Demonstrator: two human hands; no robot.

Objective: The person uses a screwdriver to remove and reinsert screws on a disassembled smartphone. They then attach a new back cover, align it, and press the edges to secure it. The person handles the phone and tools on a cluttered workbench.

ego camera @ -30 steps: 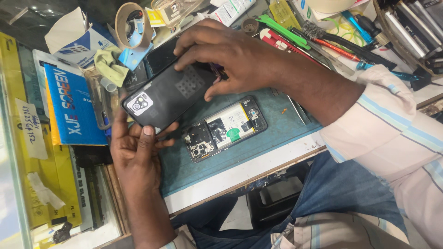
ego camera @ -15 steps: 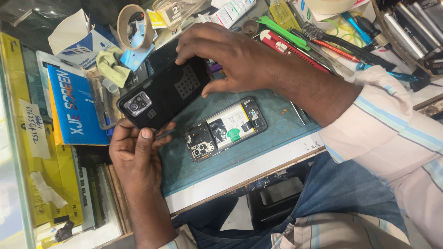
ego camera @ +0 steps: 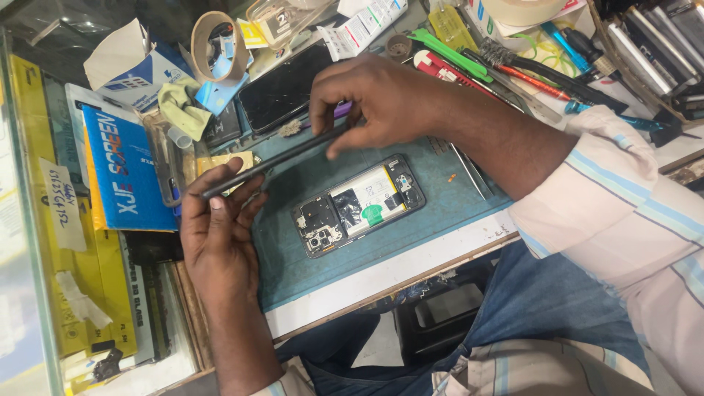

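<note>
The black back cover has swung edge-on to the camera now; half a second ago its broad face with the camera cut-out showed. The left hand pinches its lower end, grip clamped on it, and the right hand clamps its upper end between thumb and fingers, above the blue work mat. The opened phone, battery and boards bare, lies flat on the mat where it lay before, just below the cover. Around it, the tabletop is crowded: a tape roll, a dark phone screen, a blue screen box, red and green tools.
</note>
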